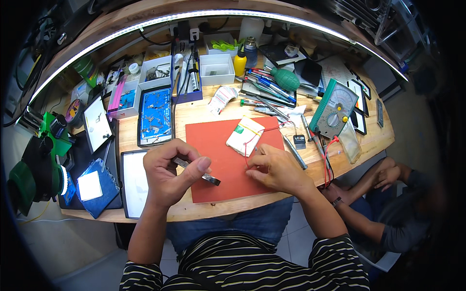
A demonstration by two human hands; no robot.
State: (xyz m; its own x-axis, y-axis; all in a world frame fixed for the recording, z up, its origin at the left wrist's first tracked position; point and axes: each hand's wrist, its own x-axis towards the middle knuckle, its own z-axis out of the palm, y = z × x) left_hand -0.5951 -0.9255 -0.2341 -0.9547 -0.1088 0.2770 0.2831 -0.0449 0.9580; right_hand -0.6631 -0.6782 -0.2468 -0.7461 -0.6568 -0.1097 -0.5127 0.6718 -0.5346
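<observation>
My left hand (172,174) is closed around a short, dark metal tool (210,179) that looks flat and narrow; one end pokes out past the thumb, and its exact kind is unclear. Over the right part of a red-brown mat (218,194), my right hand (279,169) is curled with its fingertips pinching at a thin red wire (246,154). This wire runs down from a white rectangular block (241,140) with a green patch and a thin yellow band around it. The block lies tilted on the mat, just beyond my right fingers.
A green-framed analog multimeter (336,110) with red and black leads stands at right. Pens (272,87), a green air blower (285,78) and a yellow bottle (240,62) sit behind. At left are a blue parts tray (155,116) and a white tray (135,179). Another person's arm (359,213) rests at right.
</observation>
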